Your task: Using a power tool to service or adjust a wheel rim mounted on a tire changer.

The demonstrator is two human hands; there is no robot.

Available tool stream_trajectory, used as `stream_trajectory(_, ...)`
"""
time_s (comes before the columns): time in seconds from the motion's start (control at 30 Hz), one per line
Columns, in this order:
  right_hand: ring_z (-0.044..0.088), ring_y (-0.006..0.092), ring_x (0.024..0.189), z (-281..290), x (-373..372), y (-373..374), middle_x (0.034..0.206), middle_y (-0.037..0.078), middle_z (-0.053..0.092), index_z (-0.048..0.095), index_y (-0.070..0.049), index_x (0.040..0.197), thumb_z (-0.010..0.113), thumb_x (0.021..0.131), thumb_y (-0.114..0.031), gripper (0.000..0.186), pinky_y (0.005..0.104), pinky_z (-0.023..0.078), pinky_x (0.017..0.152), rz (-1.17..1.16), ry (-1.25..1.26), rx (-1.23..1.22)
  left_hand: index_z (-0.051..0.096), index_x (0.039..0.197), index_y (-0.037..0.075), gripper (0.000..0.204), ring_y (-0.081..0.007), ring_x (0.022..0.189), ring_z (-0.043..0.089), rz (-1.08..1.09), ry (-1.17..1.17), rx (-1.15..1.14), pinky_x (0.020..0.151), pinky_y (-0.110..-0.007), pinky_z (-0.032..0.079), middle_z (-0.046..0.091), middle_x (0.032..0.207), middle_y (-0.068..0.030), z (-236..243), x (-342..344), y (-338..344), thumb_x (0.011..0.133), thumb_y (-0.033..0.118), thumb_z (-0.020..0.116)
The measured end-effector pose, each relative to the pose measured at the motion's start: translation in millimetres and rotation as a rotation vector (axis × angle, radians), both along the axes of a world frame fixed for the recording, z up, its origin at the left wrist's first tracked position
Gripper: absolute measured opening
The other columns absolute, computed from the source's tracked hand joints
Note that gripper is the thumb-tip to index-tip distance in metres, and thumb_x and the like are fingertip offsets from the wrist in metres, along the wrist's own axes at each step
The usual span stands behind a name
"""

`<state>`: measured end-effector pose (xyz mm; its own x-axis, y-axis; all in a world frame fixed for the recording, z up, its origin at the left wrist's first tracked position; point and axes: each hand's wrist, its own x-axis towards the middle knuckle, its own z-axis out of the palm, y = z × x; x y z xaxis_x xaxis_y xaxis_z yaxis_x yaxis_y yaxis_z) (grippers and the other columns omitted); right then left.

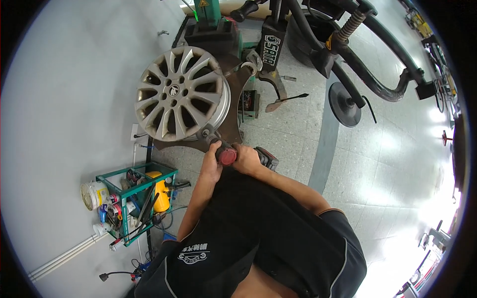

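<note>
A silver multi-spoke alloy wheel (174,90) without a tyre rests on the dark brown turntable (237,99) of a tyre changer. My left hand (212,163) is closed around the left side of a pistol-grip cordless power tool (228,156), which has a dark body and a red rear end. Its grip is wrapped by my right hand (246,159), and the black battery (266,158) sticks out to the right. At the tool's far end, a small round grey head (204,132) is at the wheel's near edge. Whether it touches the wheel, I cannot tell.
A green rack (136,188) with bottles, cans and a yellow piece stands at left, a white bucket (94,194) beside it. The machine's black arms (377,82) and round disc (344,104) reach over the tiled floor at right. A grey wall (74,114) borders the left side.
</note>
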<state>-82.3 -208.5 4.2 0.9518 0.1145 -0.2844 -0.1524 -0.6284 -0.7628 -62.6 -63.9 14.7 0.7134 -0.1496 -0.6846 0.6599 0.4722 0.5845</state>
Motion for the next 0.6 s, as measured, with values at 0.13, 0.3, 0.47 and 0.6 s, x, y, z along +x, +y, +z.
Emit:
stream_trajectory(0.13,0.063,0.0409,0.084,-1,-1,1,0.087,0.024,0.065,0.058,-0.003,0.106,0.066,0.075,-0.027,0.04,0.049,0.051,0.073,0.005,-0.024,-0.003,0.055,0.103,0.009,0.03,-0.0178,0.086,0.061,-0.015,0.018,0.009,0.08,-0.034,0.049,0.061,0.093,-0.0041,2,-1,1,0.085,0.032,0.063)
stream_trajectory(0.3,0.063,0.0413,0.084,-3,-1,2,0.087,0.025,0.065,0.058,-0.003,0.105,0.065,0.075,-0.025,0.038,0.0492,0.051,0.073,0.019,0.001,-0.006,0.055,0.103,0.009,0.03,-0.0173,0.085,0.061,-0.011,-0.002,0.016,0.078,-0.033,0.049,0.061,0.091,-0.0034,5,-2,2,0.085,0.032,0.063)
stream_trajectory(0.47,0.063,0.0415,0.084,5,1,3,0.087,0.025,0.065,0.059,-0.003,0.105,0.065,0.075,-0.025,0.038,0.0493,0.051,0.074,0.033,0.024,0.004,0.056,0.102,0.01,0.028,-0.0167,0.085,0.06,-0.005,-0.011,0.027,0.077,-0.033,0.049,0.061,0.09,-0.0023,11,-3,2,0.085,0.031,0.063)
stream_trajectory(0.6,0.063,0.0414,0.085,7,0,4,0.088,0.025,0.065,0.058,-0.003,0.108,0.066,0.074,-0.025,0.041,0.0491,0.051,0.074,0.039,0.035,-0.011,0.056,0.1,0.011,0.025,-0.0161,0.085,0.06,0.013,-0.027,0.033,0.078,-0.032,0.049,0.06,0.09,-0.0014,12,-5,1,0.085,0.031,0.063)
